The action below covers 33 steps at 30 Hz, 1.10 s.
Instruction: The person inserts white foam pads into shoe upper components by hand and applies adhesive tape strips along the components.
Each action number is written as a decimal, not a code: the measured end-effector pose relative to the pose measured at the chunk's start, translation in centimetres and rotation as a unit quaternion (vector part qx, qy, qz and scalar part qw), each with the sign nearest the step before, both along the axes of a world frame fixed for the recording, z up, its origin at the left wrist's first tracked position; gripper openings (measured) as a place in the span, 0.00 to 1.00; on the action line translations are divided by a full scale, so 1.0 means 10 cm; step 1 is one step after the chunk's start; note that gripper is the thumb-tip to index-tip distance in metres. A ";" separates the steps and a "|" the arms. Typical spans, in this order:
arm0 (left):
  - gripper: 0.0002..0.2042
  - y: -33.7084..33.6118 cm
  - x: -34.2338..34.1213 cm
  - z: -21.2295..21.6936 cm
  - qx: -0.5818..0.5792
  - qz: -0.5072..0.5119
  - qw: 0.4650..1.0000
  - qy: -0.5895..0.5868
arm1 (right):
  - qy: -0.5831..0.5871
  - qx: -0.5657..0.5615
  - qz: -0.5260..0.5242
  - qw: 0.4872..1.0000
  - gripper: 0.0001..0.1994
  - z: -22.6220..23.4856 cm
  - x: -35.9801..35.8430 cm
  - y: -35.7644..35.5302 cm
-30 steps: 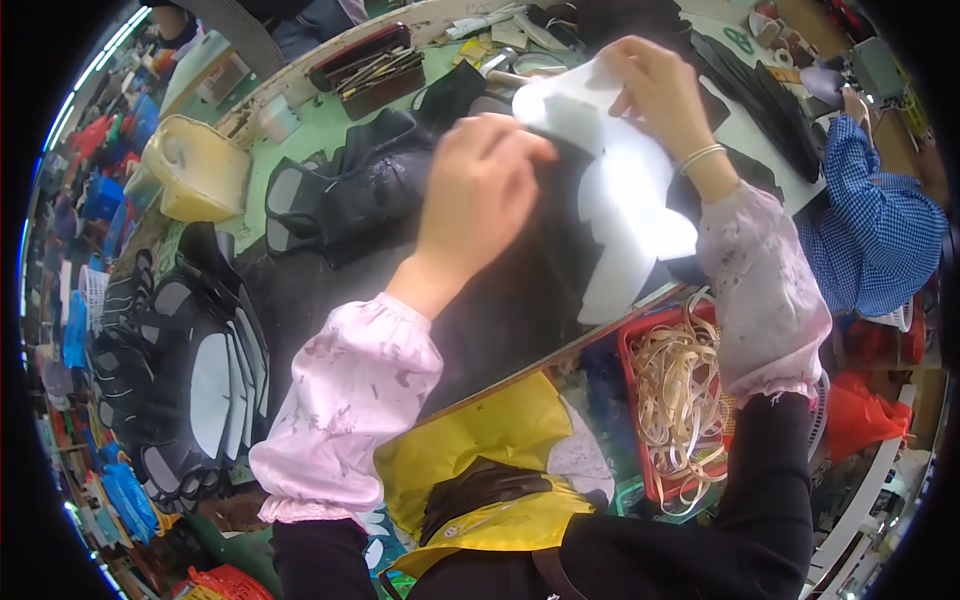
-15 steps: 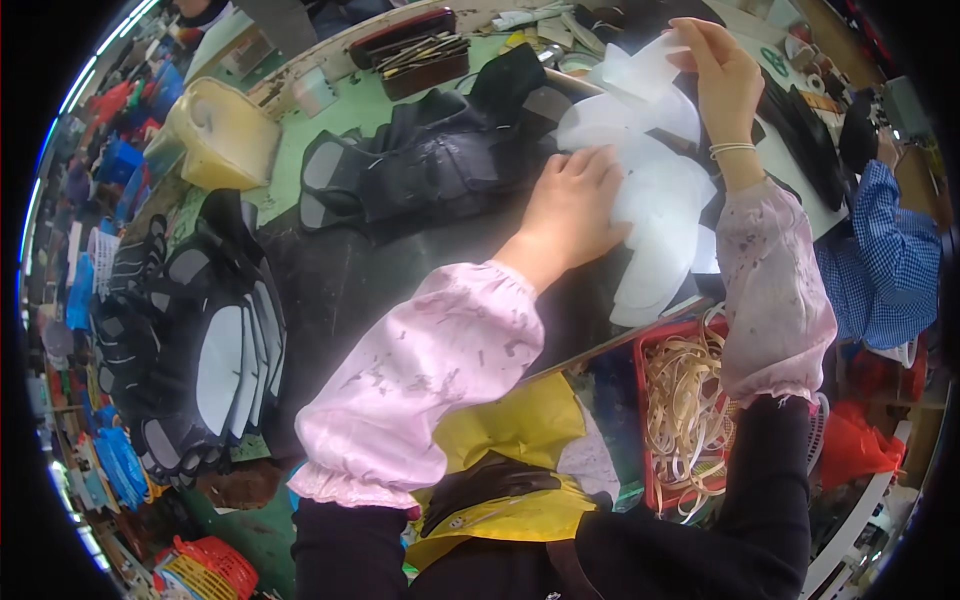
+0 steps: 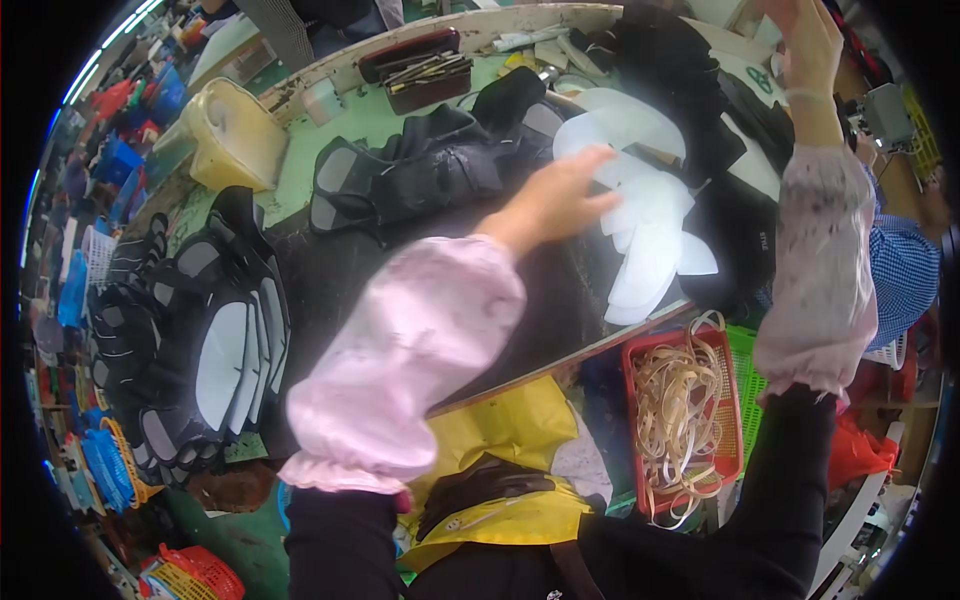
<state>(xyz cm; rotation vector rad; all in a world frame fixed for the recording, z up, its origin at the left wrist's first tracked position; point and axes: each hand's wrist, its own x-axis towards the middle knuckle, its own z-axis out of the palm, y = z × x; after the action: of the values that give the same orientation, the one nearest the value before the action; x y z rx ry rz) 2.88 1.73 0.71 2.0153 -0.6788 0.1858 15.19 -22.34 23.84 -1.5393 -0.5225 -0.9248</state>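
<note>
My left hand (image 3: pixel 560 203) has its fingers apart at the left edge of a spread of thin white curved sheet pieces (image 3: pixel 645 215). Whether its fingertips touch them I cannot tell. Up at the far right, my right hand (image 3: pixel 812 50) is raised well away from the pile. Its fingers run out of the picture at the top, so what they hold, if anything, is hidden. Left of the white pieces lies a row of black pieces with grey patches, looking like shoe uppers (image 3: pixel 430 165). Another black stack with white faces (image 3: pixel 225 365) stands at the left.
A dark mat (image 3: pixel 330 275) covers the green table. At the back are a yellowish plastic container (image 3: pixel 240 130) and a dark box of slim tools (image 3: pixel 430 88). A red basket of beige strips (image 3: pixel 685 420) sits below the table edge. Black material (image 3: pixel 735 235) lies right of the pile.
My right hand has moved up and right from the pile; the white piece it held no longer shows. My left hand has drawn back slightly left, fingers spread. The white pieces lie differently.
</note>
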 end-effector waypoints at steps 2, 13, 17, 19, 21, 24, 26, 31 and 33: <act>0.27 0.34 -0.19 0.29 -0.090 -0.008 0.996 0.011 | 0.043 0.024 0.078 0.996 0.12 -0.22 -0.24 0.11; 0.18 1.56 -0.20 0.36 -0.216 0.080 0.966 0.118 | 0.365 0.126 0.409 0.827 0.20 -1.20 -1.10 0.08; 0.23 1.62 -0.37 0.47 0.011 0.199 0.979 -0.046 | 0.408 0.169 0.427 0.789 0.13 -1.32 -1.08 -0.06; 0.24 1.45 -0.49 0.39 0.113 0.179 0.970 -0.118 | 0.409 0.190 0.474 0.757 0.11 -1.51 -0.99 -0.12; 0.26 1.34 -0.50 0.32 0.227 0.159 0.946 -0.167 | 0.423 0.225 0.490 0.728 0.06 -1.72 -0.94 -0.06; 0.22 1.42 -0.33 0.27 -0.034 0.185 0.982 0.013 | 0.480 0.243 0.416 0.733 0.12 -2.06 -0.86 0.27; 0.22 1.65 -0.22 0.36 -0.196 0.203 0.959 -0.014 | 0.506 0.237 0.354 0.749 0.16 -2.26 -0.90 0.44; 0.17 1.93 -0.55 0.96 -0.289 0.369 0.866 -0.175 | 0.503 0.221 0.311 0.776 0.19 -2.22 -0.99 0.47; 0.16 1.84 -0.89 1.14 -0.032 0.355 0.870 -0.341 | 0.516 0.243 0.314 0.759 0.19 -2.23 -0.91 0.39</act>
<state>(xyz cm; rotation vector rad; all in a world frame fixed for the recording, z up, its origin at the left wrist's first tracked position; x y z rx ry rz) -6.04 20.18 12.11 2.0382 -0.2917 1.3859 6.13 -18.41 1.52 -1.0381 0.0502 0.3606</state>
